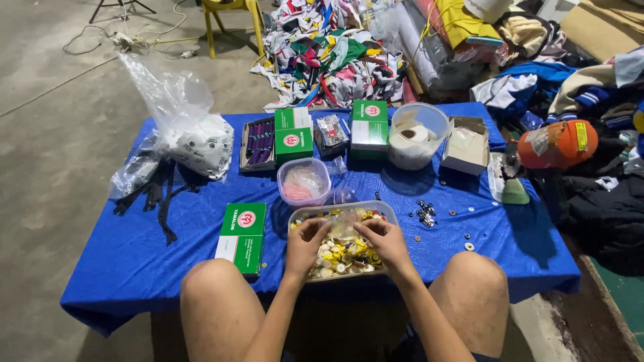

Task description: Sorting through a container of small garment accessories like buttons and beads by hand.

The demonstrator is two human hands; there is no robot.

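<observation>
A clear rectangular plastic tub (386,209) full of small yellow, white and metal button-like pieces stands at the near edge of a low table under a blue cloth (121,255). Both my hands reach into it. My left hand (306,241) rests on the left side of the pile, fingers curled around small pieces. My right hand (381,238) is on the right side, fingertips pinched over the pile. A small clear plastic bag (343,222) lies between the hands; whether either hand grips it is unclear. My bare knees frame the tub.
A green-and-white box (241,236) lies left of the tub. Behind are a round tub with pink contents (303,181), two more green boxes (293,134), a clear tub with tape rolls (417,134), an open carton (466,144), plastic bags (188,127), and loose metal bits (429,216). Clothes are piled beyond.
</observation>
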